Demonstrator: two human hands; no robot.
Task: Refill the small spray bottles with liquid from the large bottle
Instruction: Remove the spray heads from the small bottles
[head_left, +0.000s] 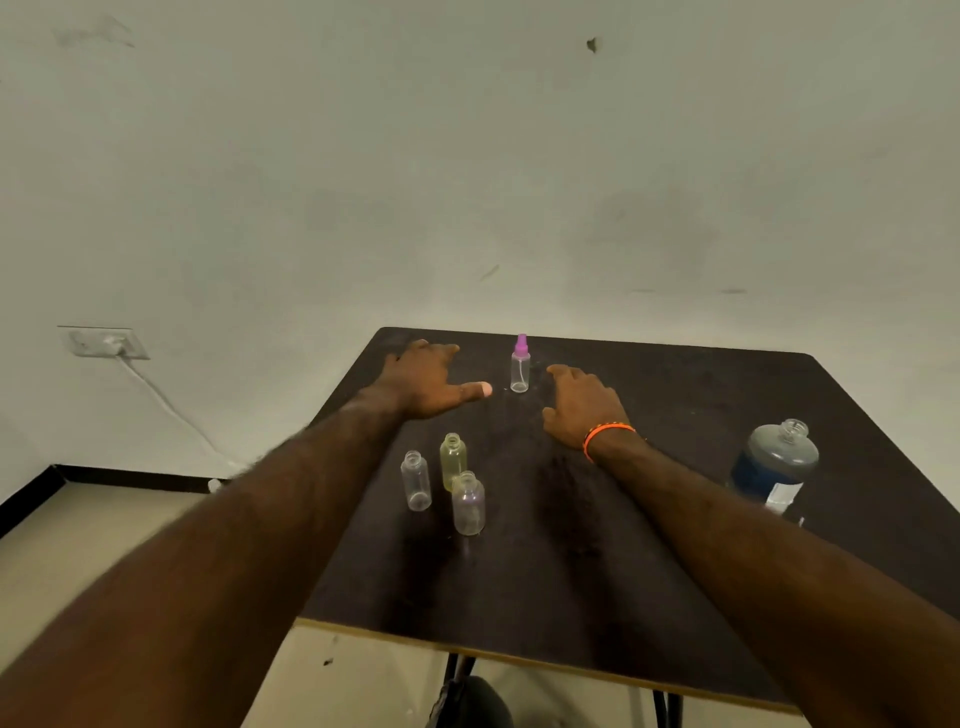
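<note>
1. Both hands reach toward the capped pink-topped spray bottle (520, 365) at 12 o'clock on the surface (571, 545); left hand (426, 382) and right hand (584, 402) are spread, gripping nothing.
2. Three uncapped small bottles (452, 486) stand at 9 o'clock, the large bottle (776, 462) at 3 o'clock, open.
3. Next, I'd guess: grasp and unscrew that cap.

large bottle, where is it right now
In the head view the large bottle stands uncapped near the right edge of the dark table, right of the right hand and far from the three small open bottles on the left.
</note>
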